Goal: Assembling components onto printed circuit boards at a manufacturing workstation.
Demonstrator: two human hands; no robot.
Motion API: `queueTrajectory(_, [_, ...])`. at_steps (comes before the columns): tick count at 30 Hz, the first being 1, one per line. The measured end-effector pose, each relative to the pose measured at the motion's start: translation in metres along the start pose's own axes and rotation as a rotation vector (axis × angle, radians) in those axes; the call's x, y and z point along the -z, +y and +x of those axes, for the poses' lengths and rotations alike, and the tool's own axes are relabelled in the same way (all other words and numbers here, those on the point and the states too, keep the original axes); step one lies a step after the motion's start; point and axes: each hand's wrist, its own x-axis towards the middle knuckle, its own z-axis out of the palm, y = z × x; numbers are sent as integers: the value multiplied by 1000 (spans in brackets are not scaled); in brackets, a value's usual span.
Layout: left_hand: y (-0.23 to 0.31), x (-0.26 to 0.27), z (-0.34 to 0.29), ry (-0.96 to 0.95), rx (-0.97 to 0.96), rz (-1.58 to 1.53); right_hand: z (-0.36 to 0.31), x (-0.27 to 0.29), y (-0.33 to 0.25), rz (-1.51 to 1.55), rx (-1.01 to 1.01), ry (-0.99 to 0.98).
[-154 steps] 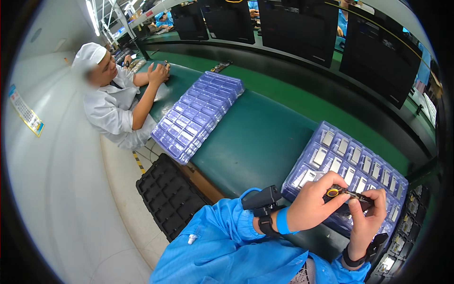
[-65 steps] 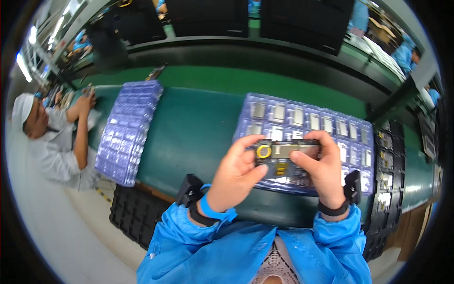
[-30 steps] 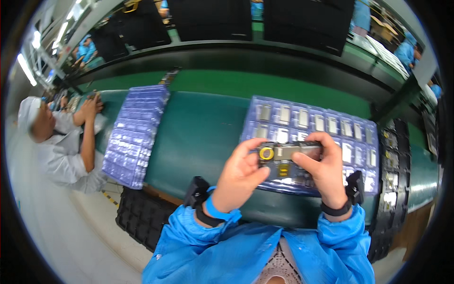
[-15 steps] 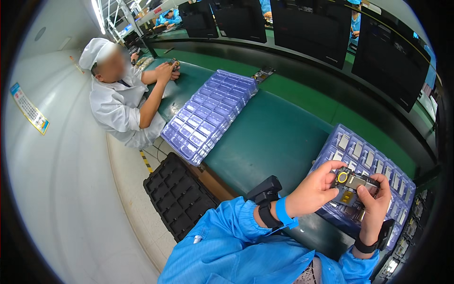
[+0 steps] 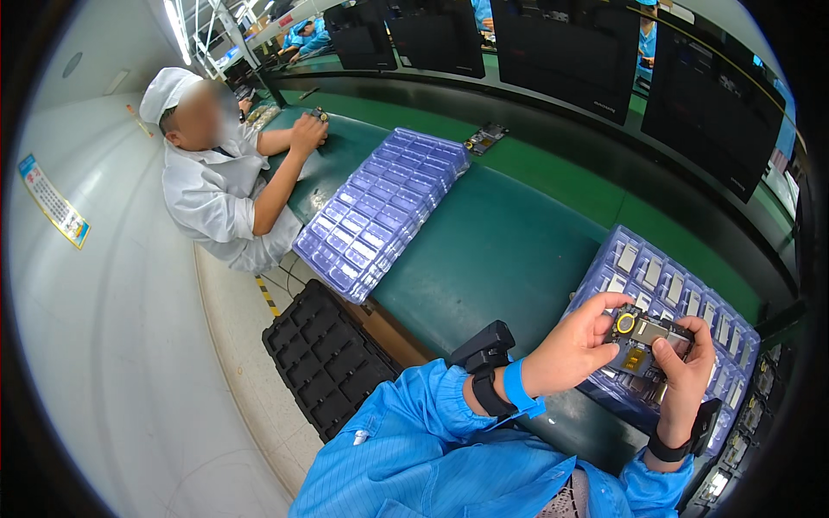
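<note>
Two hands, both clamped on one circuit board (image 5: 646, 335): left hand (image 5: 566, 350) at its left end, right hand (image 5: 686, 371) at its right, thumb on its face. Held above one purple tray (image 5: 594, 272) of pale pieces. Face showed now; five seconds earlier, nearly edge-on. Beyond: one black tray (image 5: 332, 358), one further purple tray (image 5: 380, 207), one loose board (image 5: 486, 138), one co-worker (image 5: 211, 194) in white.

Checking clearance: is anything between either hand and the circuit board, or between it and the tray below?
Nothing visible: left hand and right hand grip the circuit board directly. Nothing shows between it and the purple tray below, which it partly hides.
</note>
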Motion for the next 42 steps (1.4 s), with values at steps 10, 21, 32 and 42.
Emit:
queueTrajectory(10, [-1, -5, -1, -27, -6, -30, -6, 2, -2, 29, 18, 17])
queueTrajectory(21, [8, -13, 1, 106, 25, 125, -6, 6, -7, -24, -11, 5])
queueTrajectory(32, [2, -31, 2, 129, 47, 136, -15, 22, -7, 4, 16, 12])
queueTrajectory(42, [-1, -41, 5, 114, 74, 141, -20, 33, -7, 5, 18, 34])
